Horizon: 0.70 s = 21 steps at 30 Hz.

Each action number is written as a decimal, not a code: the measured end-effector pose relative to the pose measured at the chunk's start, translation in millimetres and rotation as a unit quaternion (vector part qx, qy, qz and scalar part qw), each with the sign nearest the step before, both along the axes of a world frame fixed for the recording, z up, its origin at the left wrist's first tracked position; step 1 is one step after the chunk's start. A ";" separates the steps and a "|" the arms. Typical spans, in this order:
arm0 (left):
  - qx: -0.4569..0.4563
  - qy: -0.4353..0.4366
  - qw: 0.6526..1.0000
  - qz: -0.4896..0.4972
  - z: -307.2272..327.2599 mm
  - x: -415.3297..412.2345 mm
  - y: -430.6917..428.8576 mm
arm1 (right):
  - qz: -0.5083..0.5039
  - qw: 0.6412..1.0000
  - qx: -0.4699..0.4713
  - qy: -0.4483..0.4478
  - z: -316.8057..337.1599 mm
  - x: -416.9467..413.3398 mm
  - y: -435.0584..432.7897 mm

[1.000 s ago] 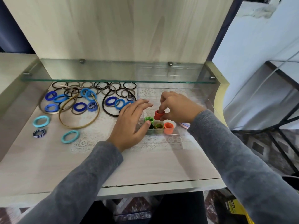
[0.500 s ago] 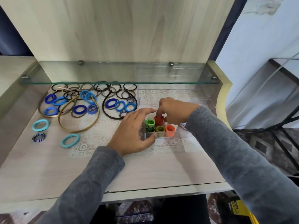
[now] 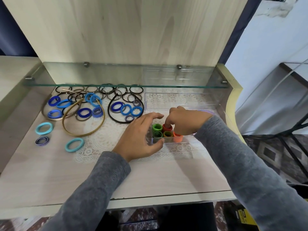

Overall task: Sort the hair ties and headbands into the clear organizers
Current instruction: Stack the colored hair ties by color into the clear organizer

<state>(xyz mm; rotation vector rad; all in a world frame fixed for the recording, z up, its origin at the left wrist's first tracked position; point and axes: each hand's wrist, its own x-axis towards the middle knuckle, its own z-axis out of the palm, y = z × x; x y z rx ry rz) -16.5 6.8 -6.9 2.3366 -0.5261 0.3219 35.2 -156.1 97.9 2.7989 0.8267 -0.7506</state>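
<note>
Centre frame, your left hand (image 3: 140,135), fingers spread, braced the clear organizer (image 3: 188,141). Just beyond, your curled right hand (image 3: 185,120) pressed the red hair tie (image 3: 167,128) in beside the green hair tie (image 3: 157,127). It needed a straight downward push, sparing the neighbours. Blue hair ties (image 3: 116,106) waited upper left.

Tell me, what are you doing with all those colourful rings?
A person is sorting hair ties into a small clear organizer. The right hand, fingers curled, pushes a red hair tie down into it, next to green ones and an orange one. The left hand rests against the organizer's left side. Lots of blue hair ties, black ones and headbands lie unsorted on the table.
</note>
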 end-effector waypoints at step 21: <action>0.026 -0.043 0.999 0.001 -4.6 1.6 0.9 | -0.010 0.999 0.032 0.000 -4.7 5.9 1.2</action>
